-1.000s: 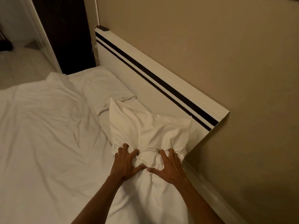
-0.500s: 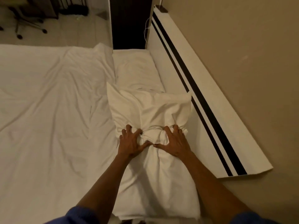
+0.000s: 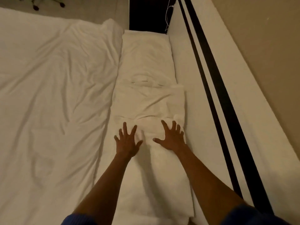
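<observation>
Your left hand (image 3: 127, 144) and right hand (image 3: 172, 138) press the near pillow (image 3: 146, 103), fingers spread wide; pillow lies flat, creases remain unsmoothed.

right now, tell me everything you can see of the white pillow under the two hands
The white fabric pillow lies flat and lengthwise along the bed beside the white headboard with two black stripes. Its soft cloth cover is creased, with folds across the middle. Its far end meets a second white pillow; the rumpled white sheet borders its other side. The left hand and the right hand press on it with fingers spread.
</observation>
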`<act>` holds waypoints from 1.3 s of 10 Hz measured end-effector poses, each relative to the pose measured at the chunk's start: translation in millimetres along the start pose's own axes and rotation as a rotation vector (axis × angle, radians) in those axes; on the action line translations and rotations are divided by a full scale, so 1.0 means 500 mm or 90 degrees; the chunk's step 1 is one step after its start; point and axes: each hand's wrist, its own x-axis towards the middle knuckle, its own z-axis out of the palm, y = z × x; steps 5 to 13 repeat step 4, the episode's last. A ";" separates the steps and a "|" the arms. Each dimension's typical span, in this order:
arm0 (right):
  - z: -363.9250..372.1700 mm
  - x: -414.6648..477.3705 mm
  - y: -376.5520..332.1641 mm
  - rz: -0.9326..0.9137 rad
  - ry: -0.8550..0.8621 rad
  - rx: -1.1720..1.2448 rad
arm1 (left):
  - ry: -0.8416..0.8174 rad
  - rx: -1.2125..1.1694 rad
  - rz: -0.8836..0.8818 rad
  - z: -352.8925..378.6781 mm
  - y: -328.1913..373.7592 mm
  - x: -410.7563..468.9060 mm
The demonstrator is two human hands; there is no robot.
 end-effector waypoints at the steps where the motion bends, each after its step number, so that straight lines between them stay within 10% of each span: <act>1: 0.121 0.012 0.034 -0.004 -0.094 0.007 | -0.117 -0.014 -0.039 0.096 -0.017 -0.006; 3: 0.165 -0.017 0.053 -0.028 -0.072 0.014 | -0.269 -0.021 -0.075 0.133 -0.025 -0.058; 13: 0.106 -0.047 0.050 -0.042 -0.033 0.045 | -0.210 0.011 -0.024 0.080 0.004 -0.084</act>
